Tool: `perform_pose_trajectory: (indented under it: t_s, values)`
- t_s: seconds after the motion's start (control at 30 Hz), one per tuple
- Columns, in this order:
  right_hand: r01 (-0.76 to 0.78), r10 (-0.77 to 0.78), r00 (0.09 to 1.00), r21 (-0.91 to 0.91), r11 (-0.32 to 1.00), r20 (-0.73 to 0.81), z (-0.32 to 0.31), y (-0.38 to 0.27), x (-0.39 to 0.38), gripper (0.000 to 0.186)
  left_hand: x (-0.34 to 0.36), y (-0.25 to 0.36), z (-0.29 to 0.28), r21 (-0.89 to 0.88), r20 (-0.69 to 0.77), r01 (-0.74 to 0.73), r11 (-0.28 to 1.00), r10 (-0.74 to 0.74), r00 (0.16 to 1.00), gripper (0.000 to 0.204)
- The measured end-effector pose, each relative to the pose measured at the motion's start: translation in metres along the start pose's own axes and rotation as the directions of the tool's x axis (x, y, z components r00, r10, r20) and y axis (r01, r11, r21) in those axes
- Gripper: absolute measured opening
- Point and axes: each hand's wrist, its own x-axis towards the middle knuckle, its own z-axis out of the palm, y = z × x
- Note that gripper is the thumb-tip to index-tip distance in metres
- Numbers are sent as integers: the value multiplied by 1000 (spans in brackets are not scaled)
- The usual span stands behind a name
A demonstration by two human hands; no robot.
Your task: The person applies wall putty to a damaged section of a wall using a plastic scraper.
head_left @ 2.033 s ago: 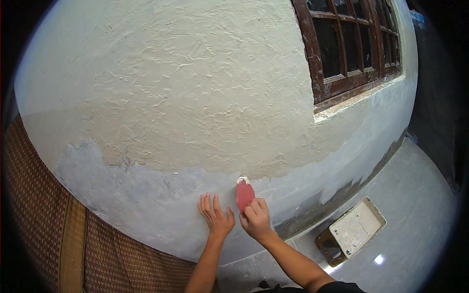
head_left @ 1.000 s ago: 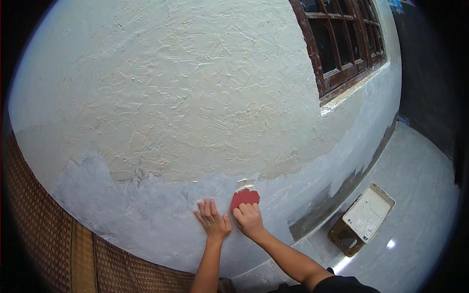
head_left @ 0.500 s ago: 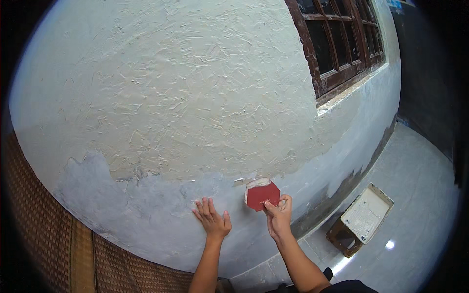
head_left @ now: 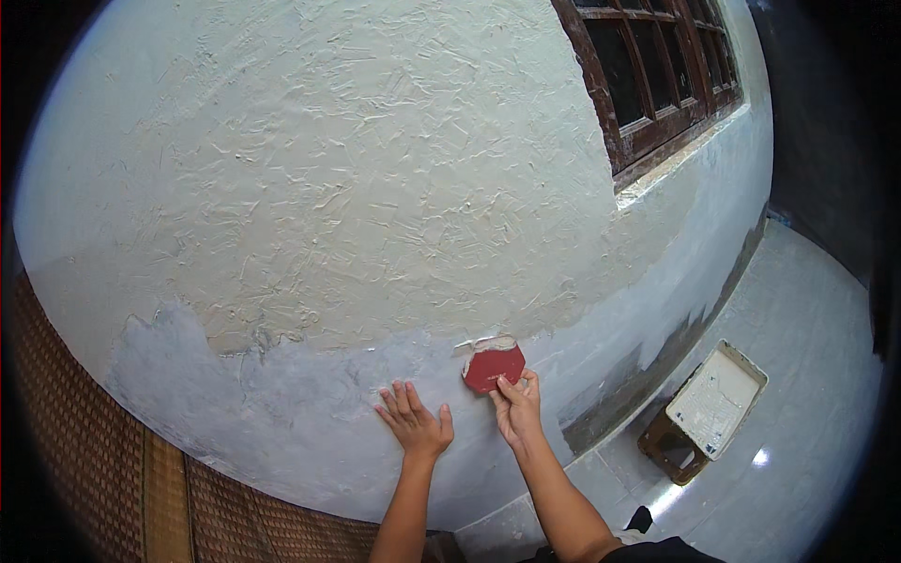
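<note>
My right hand (head_left: pixel 519 413) grips a flat red plaster scraper (head_left: pixel 494 368) with many straight sides, thumb on its near face. Cream plaster paste (head_left: pixel 495 343) clings along the scraper's upper and left edges. That upper edge lies at the border between the rough cream coating (head_left: pixel 375 206) and the smoother bluish-grey lower wall (head_left: pixel 282 413). To the left, my left hand (head_left: pixel 419 425) rests against the grey part of the wall with its fingers spread, holding nothing.
A shallow white tray (head_left: pixel 683 413) with cream paste sits on a brown stool (head_left: pixel 652 446) on the grey tiled floor (head_left: pixel 788 328). A brown-framed window (head_left: pixel 652 136) is at upper right. Brown woven matting (head_left: pixel 84 441) lines the lower left.
My right hand has shifted slightly left and up with the red scraper, which has turned a little. My left hand stays on the wall. The view has moved slightly.
</note>
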Motion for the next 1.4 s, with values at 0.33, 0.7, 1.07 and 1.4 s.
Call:
perform_pose_trajectory:
  t_s: [0.33,0.7,1.07,1.4]
  values:
    - [-25,18,997,-99,995,-73,-10,0,3,38,2,2,3,21,9,-15,1000,15,1000,97]
    - [370,-285,929,-625,688,236,-6,-85,-17,34,3,8,2,21,17,15,1000,-16,1000,100]
    - [699,-208,709,-711,79,674,77,-121,10,25,17,47,-7,-80,116,156,984,-147,982,107]
    - [760,-272,637,-646,68,721,93,-124,27,33,10,42,7,45,155,140,989,-146,977,114]
